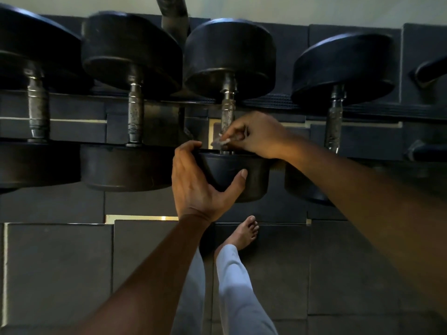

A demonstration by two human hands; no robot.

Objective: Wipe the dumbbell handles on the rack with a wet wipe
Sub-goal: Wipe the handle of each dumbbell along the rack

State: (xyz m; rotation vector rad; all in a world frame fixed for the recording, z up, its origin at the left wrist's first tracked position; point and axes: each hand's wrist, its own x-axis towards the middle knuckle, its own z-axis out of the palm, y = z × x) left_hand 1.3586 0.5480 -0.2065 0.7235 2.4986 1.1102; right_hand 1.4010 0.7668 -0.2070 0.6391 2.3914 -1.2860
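I see the rack (266, 102) running across the top of my view, four black dumbbells laid across it. The third dumbbell (229, 56) from nine o'clock is the one I'm on. It looks heavy and stiff, unlikely to roll unless pushed. My left hand (200, 182) grips its near rubber head (251, 175), thumb across the face and fingers over the rim, which I judge the best place to steady it. Its knurled steel handle (228, 112) should give the cloth good bite. My right hand (256, 134) pinches the wet wipe (220, 140), limp and light, against the handle's near end, at twelve o'clock from the head.
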